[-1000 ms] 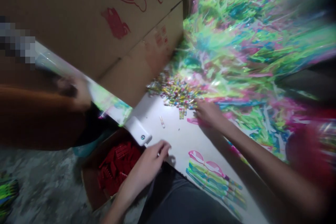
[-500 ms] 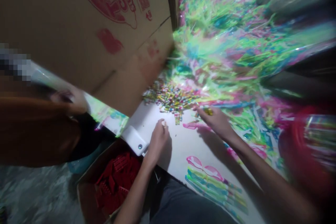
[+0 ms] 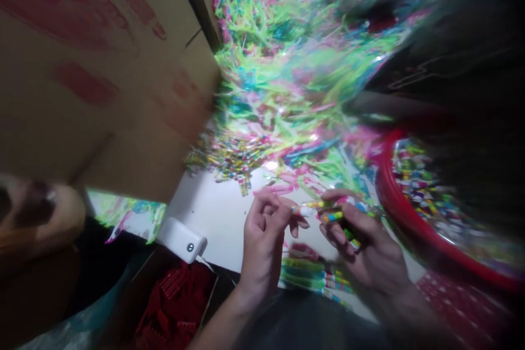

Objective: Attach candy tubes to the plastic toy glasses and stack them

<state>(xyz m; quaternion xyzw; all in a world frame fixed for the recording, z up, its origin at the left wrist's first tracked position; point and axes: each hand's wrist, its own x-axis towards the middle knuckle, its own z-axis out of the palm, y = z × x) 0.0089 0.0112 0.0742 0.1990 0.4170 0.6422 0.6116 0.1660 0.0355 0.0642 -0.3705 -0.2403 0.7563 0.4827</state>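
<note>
My left hand is closed, pinching a small printed tube with a white end between thumb and fingers. Facing it, my right hand curls around several small colourful tubes, some sticking out past the fingertips. Both hands are close together above the white tabletop. Beneath them lies a row of green plastic strips with printed tubes at their right ends, partly hidden by my hands. A heap of loose tubes spreads over the tabletop beyond my left hand.
A big pile of green, pink and blue plastic pieces covers the back. At right stands a red basin full of small tubes. A cardboard box, a white power bank, red plastic parts and another person's hand are at left.
My right hand has come back from the heap toward me, now with several tubes in it. My left hand has moved beside it. The view has swung to the right.
</note>
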